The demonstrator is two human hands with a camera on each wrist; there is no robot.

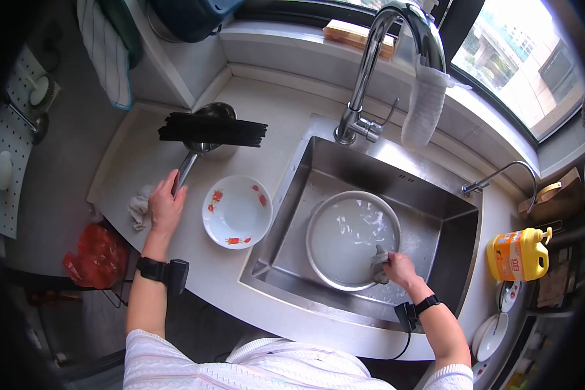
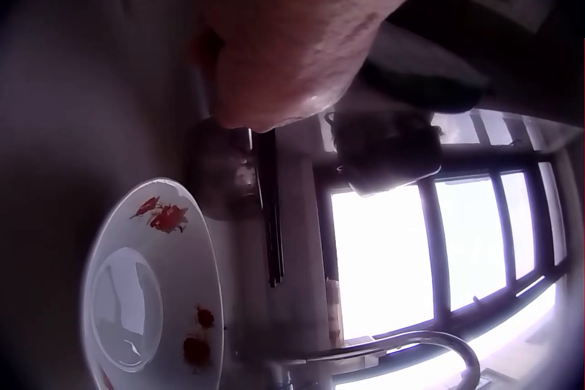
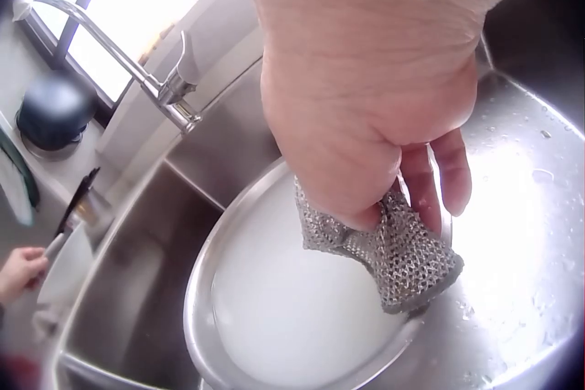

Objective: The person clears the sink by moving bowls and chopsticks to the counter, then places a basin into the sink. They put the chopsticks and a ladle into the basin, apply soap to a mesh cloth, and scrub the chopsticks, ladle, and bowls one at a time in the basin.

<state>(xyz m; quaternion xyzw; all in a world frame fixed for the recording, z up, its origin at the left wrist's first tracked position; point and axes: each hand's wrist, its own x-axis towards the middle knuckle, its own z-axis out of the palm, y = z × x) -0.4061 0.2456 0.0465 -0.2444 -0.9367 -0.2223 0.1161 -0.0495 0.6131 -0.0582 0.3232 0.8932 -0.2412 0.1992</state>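
Note:
My left hand (image 1: 165, 207) grips the handle (image 1: 187, 168) of a small metal saucepan (image 1: 222, 111) on the counter. Across the pan's top lies a bundle of black chopsticks (image 1: 213, 130), hiding part of its opening. A white bowl with red flowers (image 1: 238, 211) sits between that hand and the sink. On the other side, my right hand (image 1: 403, 268) pinches a grey mesh scouring cloth (image 3: 388, 248) at the near right rim of a round metal basin (image 1: 354, 240). The basin stands in the sink and holds cloudy water.
The steel sink (image 1: 292, 218) has a tall faucet (image 1: 357, 97) behind it, with a pale mesh bag hanging from its spout. A yellow jug (image 1: 517, 255) and stacked dishes (image 1: 491, 337) stand at the right. A crumpled cloth (image 1: 140, 207) lies left, above a red bag (image 1: 96, 255).

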